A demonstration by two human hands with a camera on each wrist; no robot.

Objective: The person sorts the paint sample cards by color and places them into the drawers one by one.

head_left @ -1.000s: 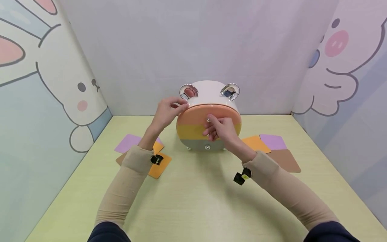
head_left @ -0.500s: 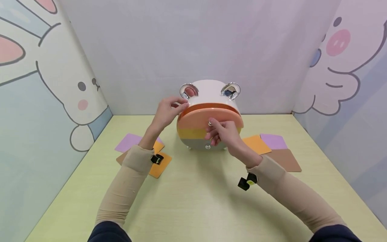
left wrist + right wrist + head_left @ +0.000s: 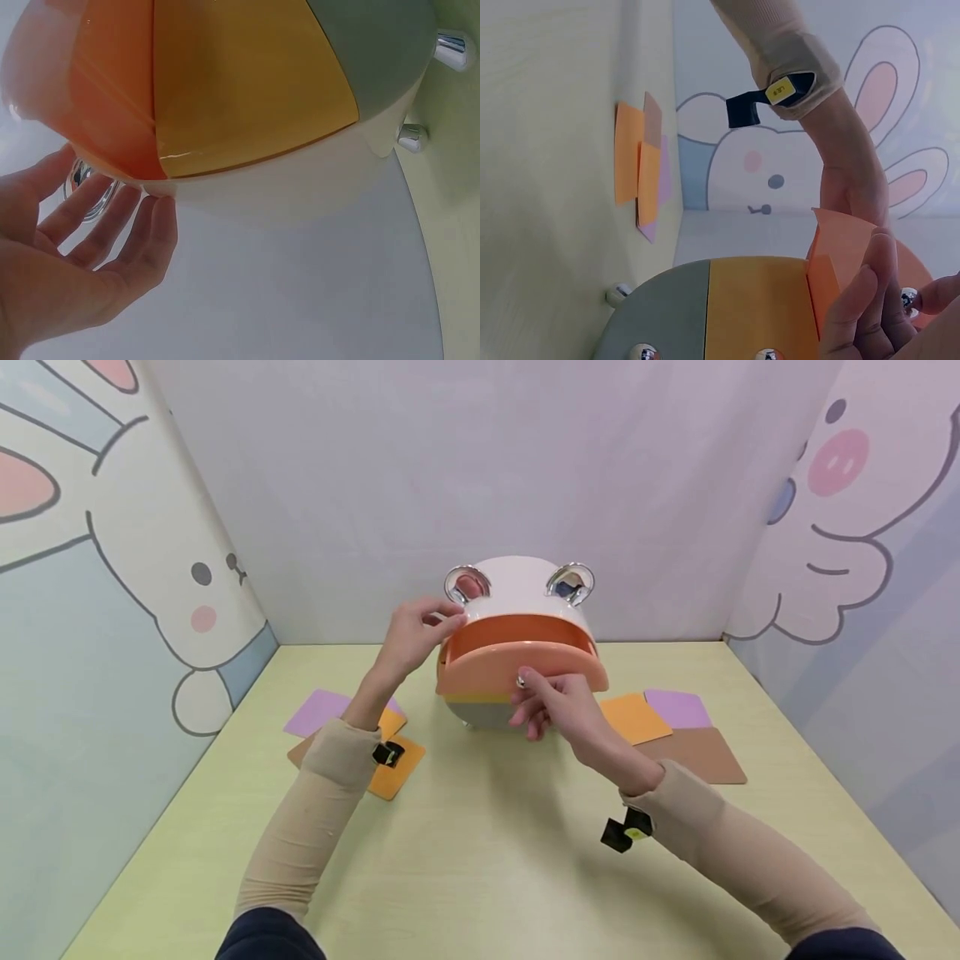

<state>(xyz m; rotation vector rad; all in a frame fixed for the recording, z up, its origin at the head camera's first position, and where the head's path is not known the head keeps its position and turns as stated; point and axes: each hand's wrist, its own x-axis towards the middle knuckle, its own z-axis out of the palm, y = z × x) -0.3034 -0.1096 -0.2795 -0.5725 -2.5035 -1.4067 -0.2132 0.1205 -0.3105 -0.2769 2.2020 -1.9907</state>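
Note:
A small rounded drawer box (image 3: 517, 581) with a white shell and two silver ears stands on the table. Its orange top drawer (image 3: 483, 670) is pulled partway out. My right hand (image 3: 573, 710) pinches that drawer's silver knob (image 3: 521, 681) between thumb and fingers. Against the shell's upper left side rests my left hand (image 3: 411, 639), its fingers loosely bent, as the left wrist view shows. Below the orange drawer, the yellow drawer (image 3: 247, 82) and grey-green drawer (image 3: 375, 52) are closed. The inside bottom of the orange drawer is hidden in the head view.
Orange (image 3: 397, 768), purple (image 3: 318, 712) and brown cards lie on the table left of the box, partly under the left arm. More orange (image 3: 637, 717), purple (image 3: 678, 708) and brown cards (image 3: 697, 755) lie at its right. Cartoon-printed panels and a white backdrop surround the table.
The orange drawer has come out from closed to partway open. My right hand has moved toward me and slightly down with its knob, while my left hand has stayed at the shell.

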